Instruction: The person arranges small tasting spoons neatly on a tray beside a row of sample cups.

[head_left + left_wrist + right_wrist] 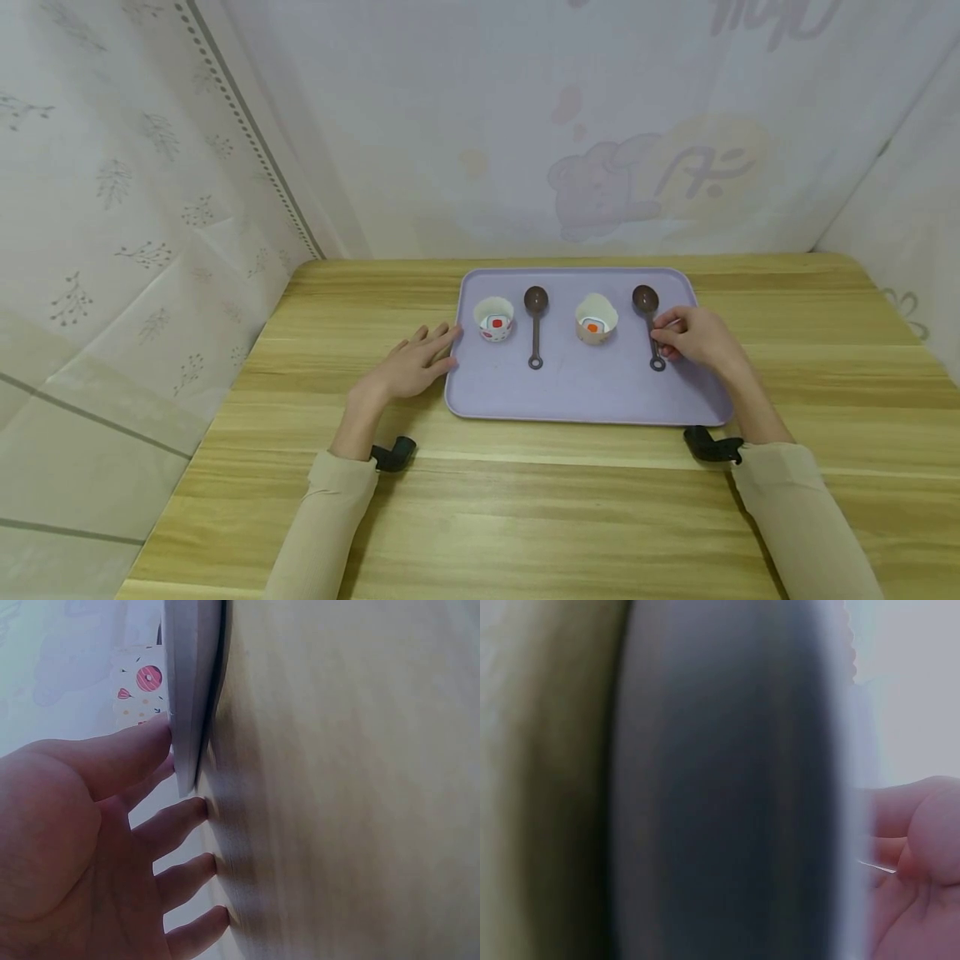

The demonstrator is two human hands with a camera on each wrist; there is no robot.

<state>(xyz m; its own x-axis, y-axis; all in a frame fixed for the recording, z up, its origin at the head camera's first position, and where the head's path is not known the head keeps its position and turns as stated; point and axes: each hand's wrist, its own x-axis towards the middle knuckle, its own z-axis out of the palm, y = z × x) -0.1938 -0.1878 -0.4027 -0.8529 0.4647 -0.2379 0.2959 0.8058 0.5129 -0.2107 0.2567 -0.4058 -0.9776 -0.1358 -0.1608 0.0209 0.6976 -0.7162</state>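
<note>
On a lilac tray (555, 396) lie two brown measuring spoons with long ringed handles. My right hand (697, 337) pinches the handle of the right spoon (645, 298) between thumb and fingers, its bowl pointing away from me. The left spoon (536, 325) lies between two paper baking cups. One, the left cup (495, 333), has a red-centred piece inside; the right cup (596, 336) has an orange-centred one. At the tray's left edge my left hand (408, 367) is spread, thumb against the rim (184, 690) and other fingertips down on the table in the left wrist view.
The tray sits toward the back of a wooden table (525, 533). Pale patterned cloth (420, 125) hangs behind and at both sides. Black wrist mounts (708, 446) stick out by both cuffs. A blurred tray edge (727, 787) fills much of the right wrist view.
</note>
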